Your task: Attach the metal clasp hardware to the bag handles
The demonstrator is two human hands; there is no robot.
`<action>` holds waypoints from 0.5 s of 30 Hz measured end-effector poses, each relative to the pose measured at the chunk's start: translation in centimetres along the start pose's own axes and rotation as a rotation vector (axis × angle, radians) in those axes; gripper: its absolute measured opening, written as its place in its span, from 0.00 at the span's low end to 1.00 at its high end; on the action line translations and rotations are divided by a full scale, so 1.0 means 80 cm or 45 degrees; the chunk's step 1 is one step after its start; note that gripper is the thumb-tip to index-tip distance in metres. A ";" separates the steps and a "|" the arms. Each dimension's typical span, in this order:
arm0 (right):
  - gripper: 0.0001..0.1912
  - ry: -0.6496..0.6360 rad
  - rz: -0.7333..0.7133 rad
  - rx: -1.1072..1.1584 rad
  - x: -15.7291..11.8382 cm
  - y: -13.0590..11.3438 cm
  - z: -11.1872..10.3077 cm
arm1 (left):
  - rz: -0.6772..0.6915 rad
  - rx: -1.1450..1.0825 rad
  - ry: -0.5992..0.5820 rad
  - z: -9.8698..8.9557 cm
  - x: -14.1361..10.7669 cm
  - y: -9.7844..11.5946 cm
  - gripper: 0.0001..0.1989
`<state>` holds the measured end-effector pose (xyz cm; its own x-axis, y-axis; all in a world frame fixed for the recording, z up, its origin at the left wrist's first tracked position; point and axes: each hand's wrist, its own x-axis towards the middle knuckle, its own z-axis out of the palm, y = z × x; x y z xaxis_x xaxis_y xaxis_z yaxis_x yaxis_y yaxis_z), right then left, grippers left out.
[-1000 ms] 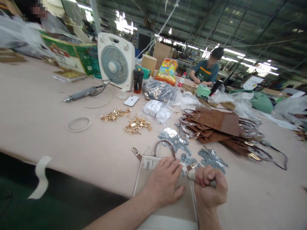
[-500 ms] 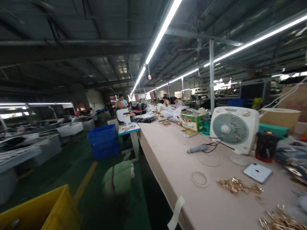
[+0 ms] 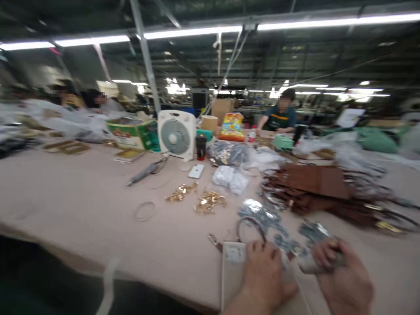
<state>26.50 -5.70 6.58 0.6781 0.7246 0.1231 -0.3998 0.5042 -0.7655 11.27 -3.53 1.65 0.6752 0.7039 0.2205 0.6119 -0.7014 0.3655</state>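
- Your left hand [image 3: 267, 273] covers the middle of the pale bag [image 3: 231, 275], whose near part the bottom edge cuts off.
- Blur hides what tool [image 3: 320, 264] your right hand [image 3: 344, 280] grips.

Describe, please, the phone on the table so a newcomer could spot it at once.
Find the white box fan standing at the middle of the long table. Just in front of it, beside a dark cup, lies the phone: a flat white rectangle, unlike the heaps of gold fittings nearer the camera.
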 end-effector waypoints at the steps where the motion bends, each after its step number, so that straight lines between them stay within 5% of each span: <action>1: 0.19 0.010 -0.049 -0.017 -0.003 -0.011 -0.013 | -0.031 -0.032 0.015 0.003 0.003 0.000 0.36; 5: 0.21 -0.028 -0.258 0.009 -0.016 0.002 -0.023 | 0.008 -0.043 0.031 0.004 0.011 -0.006 0.34; 15: 0.20 -0.053 -0.320 -0.085 -0.034 0.060 -0.032 | 0.040 -0.029 0.067 0.004 0.012 -0.007 0.32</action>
<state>24.32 -6.47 0.95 0.7242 0.6001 0.3397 -0.1795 0.6397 -0.7474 11.71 -2.50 1.33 0.6709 0.6870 0.2791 0.5810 -0.7209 0.3779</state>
